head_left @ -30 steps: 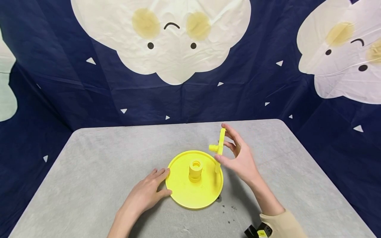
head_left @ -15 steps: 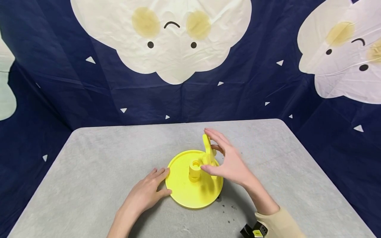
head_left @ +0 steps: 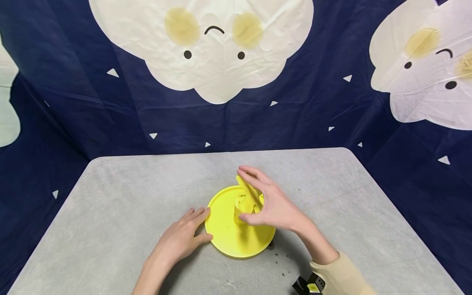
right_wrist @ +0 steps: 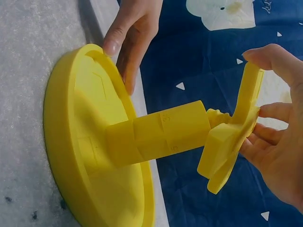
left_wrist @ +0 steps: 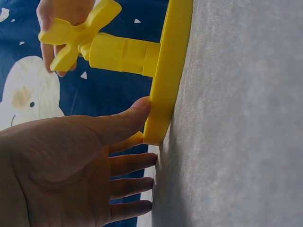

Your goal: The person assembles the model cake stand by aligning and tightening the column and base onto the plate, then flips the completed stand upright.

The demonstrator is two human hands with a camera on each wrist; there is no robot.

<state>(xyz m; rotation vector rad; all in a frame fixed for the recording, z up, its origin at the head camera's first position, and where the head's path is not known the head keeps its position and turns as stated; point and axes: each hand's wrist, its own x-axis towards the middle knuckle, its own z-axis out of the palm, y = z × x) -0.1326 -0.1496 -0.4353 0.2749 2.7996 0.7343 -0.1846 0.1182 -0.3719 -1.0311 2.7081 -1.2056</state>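
A yellow round base point(head_left: 223, 239) with a raised rim lies on the table. From its middle rises a hollow yellow post point(right_wrist: 163, 132). My left hand point(head_left: 182, 237) rests at the base's left edge, thumb on the rim and fingers straight. My right hand point(head_left: 274, 207) grips a yellow knob point(right_wrist: 248, 92) with several flat arms, fingertips and thumb on those arms. In the right wrist view the knob's short threaded stem point(right_wrist: 217, 117) points into the post's open top, slightly tilted, with part of the thread still showing. The left wrist view shows the knob right against the post's end.
Small dark specks point(head_left: 283, 264) mark the grey tabletop point(head_left: 129, 196) right of the base. A black and yellow device point(head_left: 311, 284) sits at the right sleeve's cuff point(head_left: 333, 266). Behind the table hangs a dark blue cloth point(head_left: 121, 119) printed with clouds.
My right hand has carried the knob leftward from the base's right side, bringing its stem to the post's top. The left hand and the base have stayed in place.
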